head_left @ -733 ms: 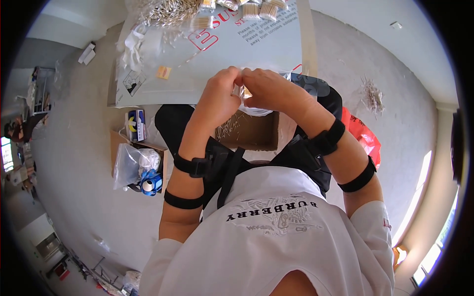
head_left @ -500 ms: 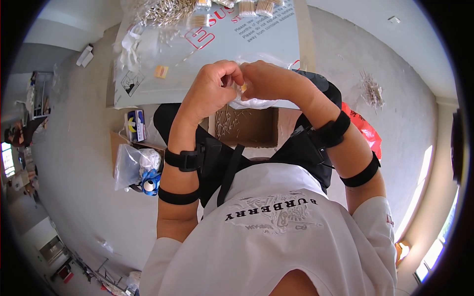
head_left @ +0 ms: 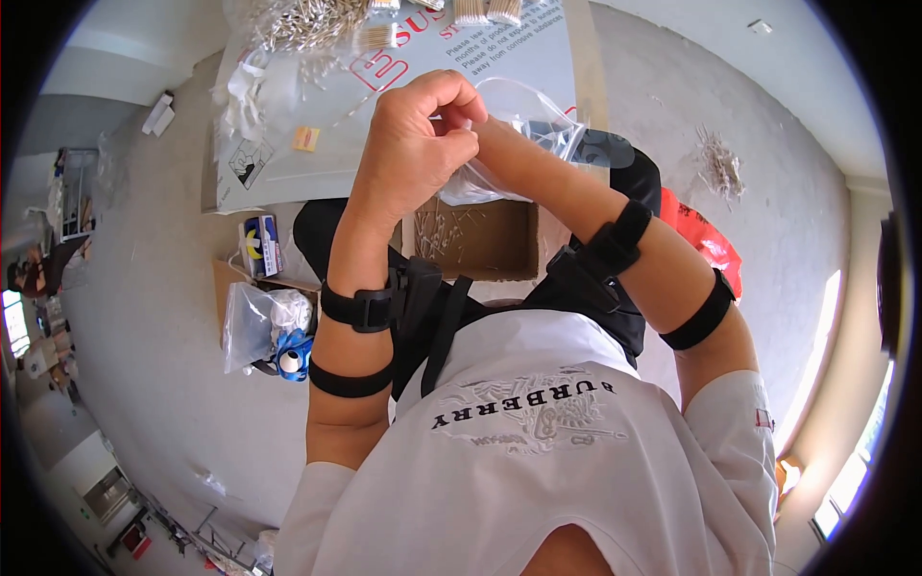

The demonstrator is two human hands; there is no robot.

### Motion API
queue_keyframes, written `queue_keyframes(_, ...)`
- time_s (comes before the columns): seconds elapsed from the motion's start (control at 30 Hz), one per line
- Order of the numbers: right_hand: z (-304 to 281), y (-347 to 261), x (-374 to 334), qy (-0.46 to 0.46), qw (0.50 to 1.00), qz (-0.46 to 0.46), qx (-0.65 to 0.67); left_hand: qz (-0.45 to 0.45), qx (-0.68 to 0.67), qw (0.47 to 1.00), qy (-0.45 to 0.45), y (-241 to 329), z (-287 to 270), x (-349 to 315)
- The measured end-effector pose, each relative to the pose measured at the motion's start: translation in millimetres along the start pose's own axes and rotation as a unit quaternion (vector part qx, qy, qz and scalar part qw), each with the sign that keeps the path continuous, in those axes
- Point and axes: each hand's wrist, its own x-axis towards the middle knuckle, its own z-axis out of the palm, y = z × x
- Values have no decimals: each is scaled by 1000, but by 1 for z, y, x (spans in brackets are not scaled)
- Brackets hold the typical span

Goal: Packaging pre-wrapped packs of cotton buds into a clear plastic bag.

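My left hand (head_left: 418, 139) is raised over the near edge of the grey board (head_left: 298, 178), its fingers curled and thumb drawn in as in a pinch. Whatever it may hold is hidden. My right hand (head_left: 493, 144) meets it from the right; its fingers are mostly out of sight behind the left hand. Beside and below the hands lies a clear plastic bag (head_left: 538, 113), puffed open. Beneath, an open cardboard box (head_left: 509, 248) contains loose cotton swabs (head_left: 444, 235). A small yellowish card (head_left: 306, 139) rests on the board, left of my left hand.
A heap of cotton swabs (head_left: 312, 21) and several swab bundles (head_left: 375, 37) occupy the board's far side. More swabs (head_left: 718, 165) lie on the floor at right, near a red bag (head_left: 701, 235). At left stands a carton with a clear bag (head_left: 248, 326) and blue-white items.
My left hand has risen slightly and turned. The right hand has slipped behind it, toward the left, uncovering more of the clear bag.
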Motion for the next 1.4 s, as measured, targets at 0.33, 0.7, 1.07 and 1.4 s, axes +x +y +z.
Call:
queue_keyframes(0.33,-13,-7,8,-143,930,205,268,-81,-243,966,29,-9,8,-10)
queue_keyframes(0.7,-55,-46,-34,-19,966,-19,-256,-124,74,989,19,-71,-16,-46)
queue_keyframes(1.07,-40,-48,-32,-43,886,28,-461,-75,197,976,-62,-100,6,-51)
queue_keyframes(1.4,-94,-81,-66,76,925,-102,-358,23,234,972,-7,-62,-18,-50)
